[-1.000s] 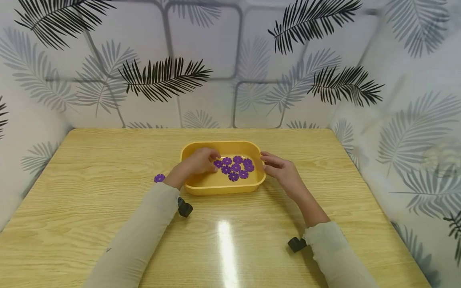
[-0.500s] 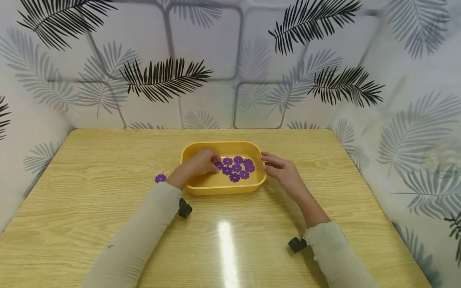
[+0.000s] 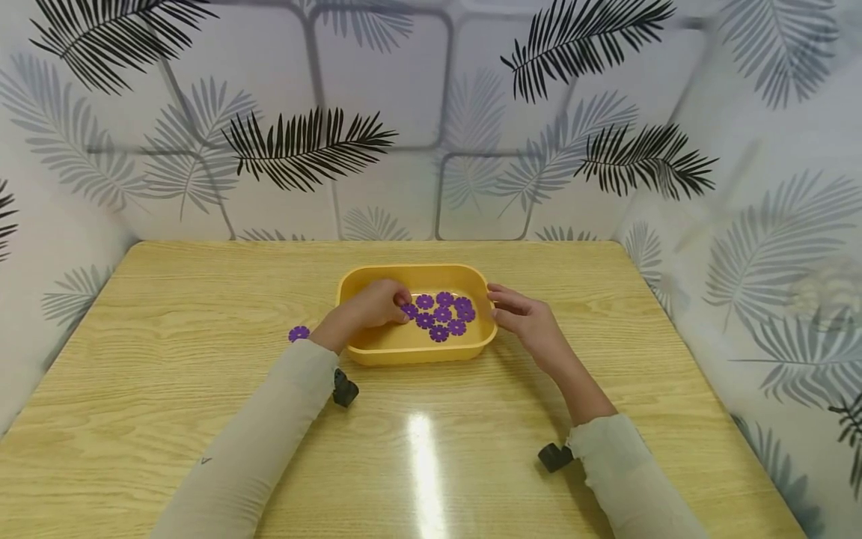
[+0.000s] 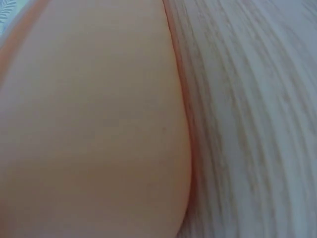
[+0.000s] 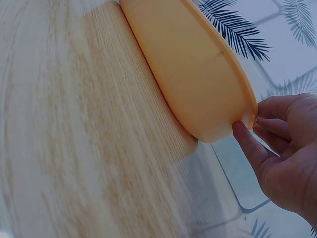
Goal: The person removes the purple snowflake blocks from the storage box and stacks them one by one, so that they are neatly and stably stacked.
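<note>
A yellow plastic tub stands on the table with several purple snowflake discs lying on its floor. My left hand reaches in over the tub's left side, its thumb and curled forefinger pinching one purple snowflake disc at the left of the group. Only bare skin of the left hand and table show in the left wrist view. At the tub's right end, my right hand touches the outside with extended fingers. In the right wrist view its thumb rests against the tub's outer wall.
Another purple disc lies on the wooden table left of the tub, beside my left forearm. A leaf-patterned backdrop rises behind the table and along both sides. A bright light streak crosses the tabletop in front.
My left forefinger has curled in closer to the thumb, and the nearest discs have shifted slightly toward the front right. The right hand and tub have stayed in place.
</note>
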A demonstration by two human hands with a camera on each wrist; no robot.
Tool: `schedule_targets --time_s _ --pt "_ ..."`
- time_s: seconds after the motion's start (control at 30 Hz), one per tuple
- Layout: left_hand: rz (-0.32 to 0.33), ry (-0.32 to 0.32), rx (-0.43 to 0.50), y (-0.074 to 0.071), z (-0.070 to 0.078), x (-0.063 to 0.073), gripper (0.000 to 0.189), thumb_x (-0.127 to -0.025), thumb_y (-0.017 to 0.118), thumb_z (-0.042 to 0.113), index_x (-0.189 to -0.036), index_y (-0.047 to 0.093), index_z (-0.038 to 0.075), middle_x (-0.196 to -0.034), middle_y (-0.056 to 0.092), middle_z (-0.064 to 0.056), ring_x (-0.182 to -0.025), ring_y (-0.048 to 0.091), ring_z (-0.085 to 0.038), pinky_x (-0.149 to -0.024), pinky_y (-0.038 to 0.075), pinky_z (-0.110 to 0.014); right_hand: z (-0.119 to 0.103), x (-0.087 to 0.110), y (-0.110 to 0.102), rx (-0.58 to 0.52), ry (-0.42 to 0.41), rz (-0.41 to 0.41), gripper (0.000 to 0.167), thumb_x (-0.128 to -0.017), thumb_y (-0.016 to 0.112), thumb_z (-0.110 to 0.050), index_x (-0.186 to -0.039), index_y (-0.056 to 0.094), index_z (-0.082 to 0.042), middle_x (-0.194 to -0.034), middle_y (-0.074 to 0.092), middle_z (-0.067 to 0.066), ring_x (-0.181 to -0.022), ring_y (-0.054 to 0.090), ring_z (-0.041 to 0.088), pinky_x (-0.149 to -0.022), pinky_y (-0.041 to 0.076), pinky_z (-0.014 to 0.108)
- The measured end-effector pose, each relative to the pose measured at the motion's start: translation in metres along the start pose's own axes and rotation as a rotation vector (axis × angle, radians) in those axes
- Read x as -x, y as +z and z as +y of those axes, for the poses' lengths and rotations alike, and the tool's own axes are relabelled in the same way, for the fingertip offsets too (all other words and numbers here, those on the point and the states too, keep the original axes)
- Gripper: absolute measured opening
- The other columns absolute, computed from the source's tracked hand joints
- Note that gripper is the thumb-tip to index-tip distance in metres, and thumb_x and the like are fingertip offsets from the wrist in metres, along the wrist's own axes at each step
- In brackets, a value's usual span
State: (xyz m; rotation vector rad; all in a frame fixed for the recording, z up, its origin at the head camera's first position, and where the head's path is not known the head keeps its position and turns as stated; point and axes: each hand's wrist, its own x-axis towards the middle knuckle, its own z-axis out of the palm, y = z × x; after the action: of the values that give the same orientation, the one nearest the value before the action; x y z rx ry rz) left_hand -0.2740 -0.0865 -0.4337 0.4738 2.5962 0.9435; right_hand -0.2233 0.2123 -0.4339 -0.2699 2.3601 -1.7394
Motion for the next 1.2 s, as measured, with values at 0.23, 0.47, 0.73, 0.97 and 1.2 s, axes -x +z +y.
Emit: schedule_targets --time_s 0.23,0.47,0.73,0.97,1.2 --pt "0.003 0.011 0.008 -0.0005 0.001 0.0006 0.026 -0.091 0.073 0.006 -0.114 0.061 0.004 -0.112 0.063 -0.012 -0.102 0.055 -0.026 -0.099 0.049 -0.039 0.0014 -0.0011 -0.0007 -0.009 0.007 0.001 0.044 -0.101 0.062 -0.022 -0.143 0.057 -0.008 -0.157 0.044 -0.006 -0.145 0.042 0.02 -0.106 0.046 0.031" --pt "-0.003 0.012 -0.004 -0.0011 0.0002 0.0009 0.027 -0.092 0.073 0.009 -0.116 0.061 0.007 -0.113 0.066 -0.014 -0.103 0.059 -0.028 -0.096 0.05 -0.039 -0.0009 -0.0003 -0.0003 -0.016 0.009 0.003 0.044 -0.101 0.063 -0.02 -0.142 0.057 -0.007 -0.157 0.045 -0.005 -0.144 0.043 0.021 -0.106 0.046 0.03" --pt "-0.016 0.016 -0.043 -0.0007 0.0002 -0.0009 0.034 -0.092 0.075 0.014 -0.122 0.063 0.006 -0.115 0.066 -0.015 -0.103 0.059 -0.027 -0.098 0.05 -0.039 -0.0006 -0.0002 -0.0005 -0.014 0.001 0.0 0.044 -0.101 0.062 -0.02 -0.143 0.056 -0.006 -0.158 0.043 -0.002 -0.146 0.041 0.022 -0.106 0.046 0.03" --pt "-0.028 0.0 -0.045 -0.001 0.0012 0.0007 0.033 -0.091 0.076 0.015 -0.122 0.065 0.008 -0.114 0.066 -0.013 -0.1 0.058 -0.026 -0.095 0.051 -0.038 -0.0007 -0.0002 -0.0004 -0.021 0.007 0.002 0.043 -0.101 0.062 -0.019 -0.142 0.057 -0.007 -0.157 0.044 -0.004 -0.145 0.042 0.021 -0.105 0.046 0.029" --pt "-0.027 0.007 -0.031 -0.0026 0.0025 0.0015 0.032 -0.091 0.076 0.015 -0.12 0.066 0.005 -0.113 0.066 -0.014 -0.096 0.058 -0.025 -0.09 0.052 -0.036 0.0004 -0.0004 -0.0002 -0.026 0.013 0.008 0.043 -0.101 0.062 -0.019 -0.142 0.058 -0.007 -0.156 0.045 -0.006 -0.144 0.044 0.02 -0.103 0.047 0.027"
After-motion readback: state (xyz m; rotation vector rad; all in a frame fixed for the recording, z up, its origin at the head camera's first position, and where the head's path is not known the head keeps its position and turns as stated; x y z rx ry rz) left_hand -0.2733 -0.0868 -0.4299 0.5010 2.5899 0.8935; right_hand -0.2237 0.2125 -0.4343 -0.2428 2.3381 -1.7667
